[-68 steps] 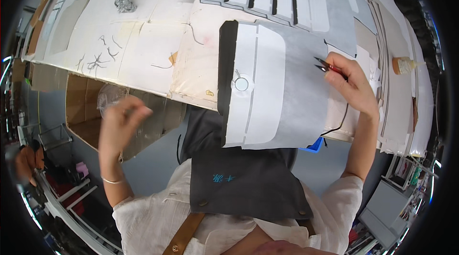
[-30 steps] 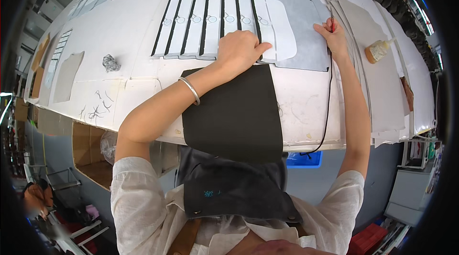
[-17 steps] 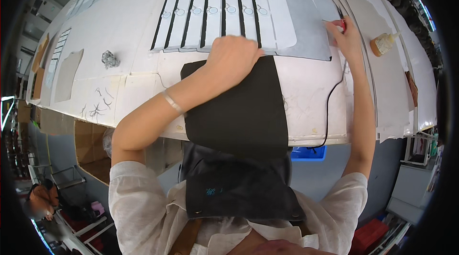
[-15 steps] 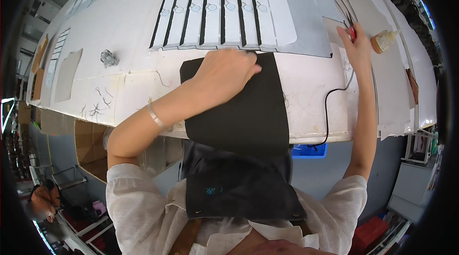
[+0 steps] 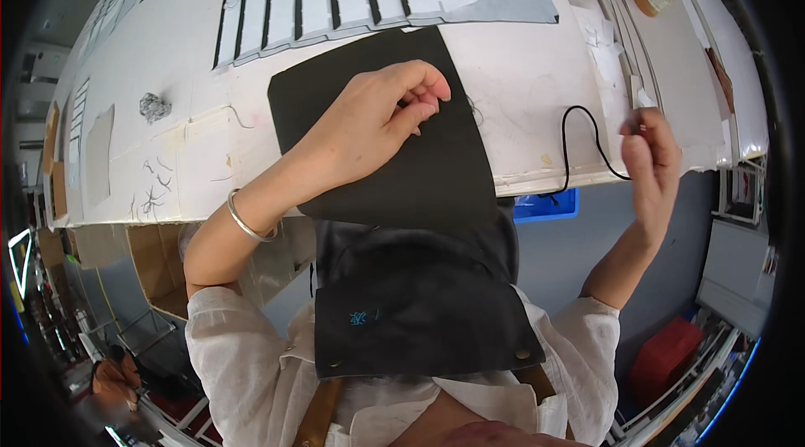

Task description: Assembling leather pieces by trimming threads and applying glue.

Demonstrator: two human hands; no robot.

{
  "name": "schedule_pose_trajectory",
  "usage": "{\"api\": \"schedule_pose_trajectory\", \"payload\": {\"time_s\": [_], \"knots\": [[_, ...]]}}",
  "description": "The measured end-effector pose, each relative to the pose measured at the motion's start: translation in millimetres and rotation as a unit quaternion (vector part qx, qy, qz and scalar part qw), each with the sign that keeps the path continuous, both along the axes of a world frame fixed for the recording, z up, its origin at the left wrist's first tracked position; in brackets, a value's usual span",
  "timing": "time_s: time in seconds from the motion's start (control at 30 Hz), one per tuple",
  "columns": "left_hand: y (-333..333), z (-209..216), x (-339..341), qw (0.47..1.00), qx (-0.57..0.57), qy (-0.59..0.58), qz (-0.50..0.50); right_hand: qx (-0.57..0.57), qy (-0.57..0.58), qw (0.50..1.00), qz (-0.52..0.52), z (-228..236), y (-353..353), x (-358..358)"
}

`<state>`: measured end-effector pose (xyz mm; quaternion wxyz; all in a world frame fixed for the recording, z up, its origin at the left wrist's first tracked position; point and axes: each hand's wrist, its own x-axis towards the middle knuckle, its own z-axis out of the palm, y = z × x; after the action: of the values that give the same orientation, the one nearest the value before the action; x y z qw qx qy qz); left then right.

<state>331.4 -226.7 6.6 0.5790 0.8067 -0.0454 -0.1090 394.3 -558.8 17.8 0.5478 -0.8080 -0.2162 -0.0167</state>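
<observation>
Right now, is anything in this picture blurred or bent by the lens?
Head view: the near edge of the table curves, and the corners fall to black; same head view: the right hand looks somewhat blurred, the left hand sharper.

Table: bright, evenly lit; front edge bows under fisheye distortion. Corners: black, vignetted. Left and lower-right rims: streaks of white glare. Floor: dimmer, grey. Apron: dark, faint sheen. Bracelet: carries a small highlight. Right hand: blur smears the tips. Left hand: crisper. Lower-left background: dim, indistinct.
</observation>
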Motion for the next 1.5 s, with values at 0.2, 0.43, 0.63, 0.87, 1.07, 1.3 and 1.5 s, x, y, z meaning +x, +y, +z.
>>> {"api": "schedule_pose_trajectory", "payload": {"time_s": [0.2,0.43,0.63,0.87,1.07,1.3,1.5], "knots": [[-12,-3,9,0.981,0.146,-0.121,-0.043,-0.179,-0.02,0.978,0.106,-12,44,-5],[-34,-8,11,0.94,0.281,-0.188,-0.04,-0.228,-0.137,0.955,0.132,-26,66,0],[-32,-14,10,0.945,0.253,-0.206,-0.005,-0.243,-0.155,0.947,0.142,-24,69,0],[-32,-7,4,0.973,0.172,-0.154,0.0,-0.253,-0.164,0.942,0.148,-24,70,1],[-35,-18,8,0.924,0.276,-0.264,-0.029,-0.284,-0.169,0.933,0.143,-24,70,0],[-20,-9,18,0.987,0.14,-0.076,-0.031,-0.304,-0.212,0.914,0.167,-25,80,2],[-18,-12,18,0.993,0.107,-0.037,-0.033,-0.299,-0.228,0.912,0.164,-32,86,5]]}}
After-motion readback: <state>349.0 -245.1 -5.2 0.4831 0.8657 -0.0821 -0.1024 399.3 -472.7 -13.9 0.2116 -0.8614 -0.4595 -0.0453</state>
